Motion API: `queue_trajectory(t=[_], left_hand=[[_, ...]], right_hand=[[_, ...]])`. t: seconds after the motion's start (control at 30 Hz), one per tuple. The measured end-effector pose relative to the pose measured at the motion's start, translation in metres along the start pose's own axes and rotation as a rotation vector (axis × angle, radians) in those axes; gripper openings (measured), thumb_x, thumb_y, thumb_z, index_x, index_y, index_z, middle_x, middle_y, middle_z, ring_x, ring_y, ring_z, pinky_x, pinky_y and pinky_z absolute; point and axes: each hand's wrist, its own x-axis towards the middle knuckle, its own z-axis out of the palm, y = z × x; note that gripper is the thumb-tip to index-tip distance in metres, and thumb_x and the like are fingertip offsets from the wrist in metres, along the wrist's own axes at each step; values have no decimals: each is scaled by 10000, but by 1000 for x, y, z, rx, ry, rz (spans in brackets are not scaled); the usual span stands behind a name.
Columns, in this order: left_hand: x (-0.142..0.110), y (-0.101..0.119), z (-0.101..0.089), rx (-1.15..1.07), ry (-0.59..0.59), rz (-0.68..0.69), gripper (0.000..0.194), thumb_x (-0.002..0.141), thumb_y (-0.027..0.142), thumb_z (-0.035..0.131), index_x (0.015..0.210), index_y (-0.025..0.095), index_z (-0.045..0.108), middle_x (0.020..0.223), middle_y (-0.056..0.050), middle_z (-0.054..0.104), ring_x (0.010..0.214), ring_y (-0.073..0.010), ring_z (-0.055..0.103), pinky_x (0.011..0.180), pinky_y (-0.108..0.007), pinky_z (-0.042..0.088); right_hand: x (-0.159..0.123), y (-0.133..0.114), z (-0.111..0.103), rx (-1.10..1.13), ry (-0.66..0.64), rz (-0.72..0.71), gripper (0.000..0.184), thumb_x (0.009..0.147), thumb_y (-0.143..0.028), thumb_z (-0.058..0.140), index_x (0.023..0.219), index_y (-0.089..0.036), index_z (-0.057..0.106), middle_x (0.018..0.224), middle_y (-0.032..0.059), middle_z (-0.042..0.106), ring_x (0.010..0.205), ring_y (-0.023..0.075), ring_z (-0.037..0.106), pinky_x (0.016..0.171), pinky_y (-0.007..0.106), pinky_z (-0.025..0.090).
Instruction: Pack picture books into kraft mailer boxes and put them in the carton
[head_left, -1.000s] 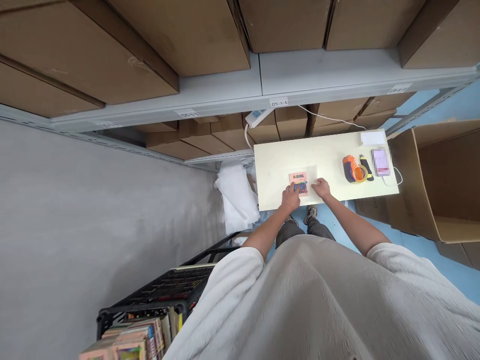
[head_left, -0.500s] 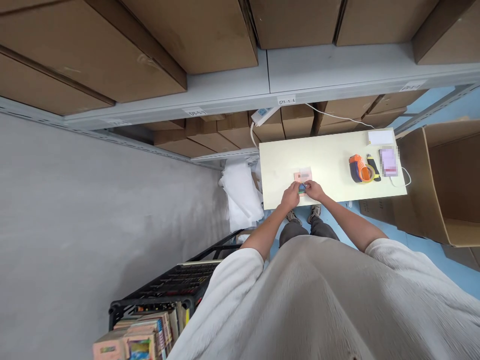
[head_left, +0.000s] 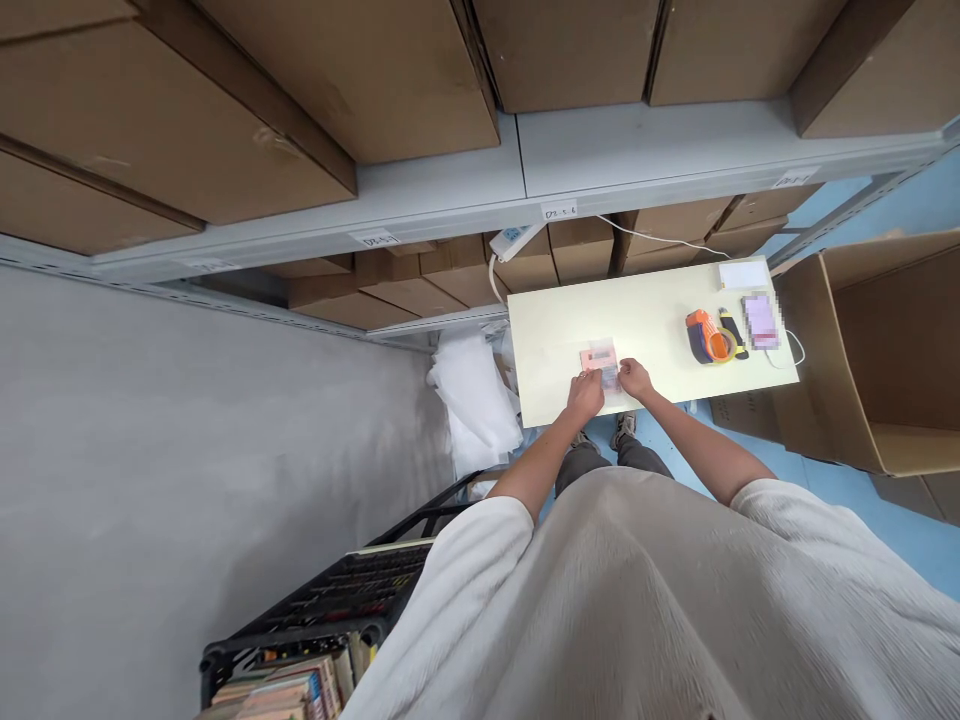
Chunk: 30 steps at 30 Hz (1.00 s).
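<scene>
a narrow, cream bench (head_left: 645, 310) stands under a grey shelf (head_left: 675, 150) stacked with brown boxes (head_left: 420, 90). toward its near edge, left of the middle, a pink booklet (head_left: 594, 356) lies flat, its lower part veiled by something thin and translucent. the left hand (head_left: 586, 394) rests its fingers on the booklet's lower left; the right hand (head_left: 635, 378) is just beside the right side, fingers bunched. whether either hand is clamped on anything, i cannot tell.

toward the bench's right end sits an orange tape dispenser (head_left: 703, 337), with a black and yellow cutter (head_left: 733, 333) beside it. a blurred purple-screened device (head_left: 761, 320) lies by the right edge, and a white box (head_left: 742, 275) near the far right corner. past that edge stands an open carton (head_left: 817, 350). off the left edge, white sheets (head_left: 472, 400) are heaped by a grey wall (head_left: 225, 400); nearer, a black crate (head_left: 300, 635) holds books (head_left: 296, 692).
</scene>
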Motion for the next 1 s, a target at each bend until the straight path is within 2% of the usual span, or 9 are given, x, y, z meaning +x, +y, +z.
queue_trajectory(t=[0.17,0.4,0.5,0.67,0.8,0.9,1.0], left_hand=[[5,1,-2,-21,-13,-68,453,1064,119,474,1494,169,608,1317,-172,769,1289,-329,710,1110,-441,528],[6,-1,-2,-165,-6,-31,425,1100,162,445,1492,172,607,1384,-158,770,1296,-314,726,1106,-424,563],[9,-1,-4,-279,11,-46,412,1088,161,467,1476,176,604,1412,-156,766,1314,-313,721,1119,-428,566],[19,4,-10,-563,71,-74,321,1118,210,449,1378,266,629,1393,-87,781,1280,-282,741,1093,-411,577],[22,10,-16,-753,124,-128,186,1140,358,514,1197,279,672,1248,-71,821,1201,-291,762,1057,-411,578],[19,8,-17,-873,169,-188,182,1115,443,605,1105,270,662,1213,-79,827,1176,-283,764,1027,-379,572],[14,-2,-12,-915,212,-239,130,1077,383,668,1094,256,644,1191,-78,818,1133,-262,761,996,-350,561]], right_hand=[[7,3,4,84,-5,103,412,760,-198,634,1145,-207,779,1161,102,817,1147,289,749,1034,382,588],[4,-9,7,117,-53,125,203,728,-193,662,919,-226,722,916,18,777,896,213,727,841,300,567],[2,-16,-1,109,-40,104,137,728,-196,693,859,-235,690,852,-4,750,852,198,704,799,281,540],[1,-28,-23,106,-11,81,129,731,-237,757,830,-239,673,833,-9,731,826,195,681,756,276,509],[-3,-38,-32,215,-57,42,111,830,-296,746,799,-235,657,802,-4,720,789,181,666,745,274,515],[-7,-46,-28,375,-147,46,254,964,-371,675,757,-224,652,773,26,725,755,180,673,741,289,538],[-10,-53,-17,479,-218,72,302,1000,-417,685,784,-208,701,789,50,755,749,181,684,733,291,548]])
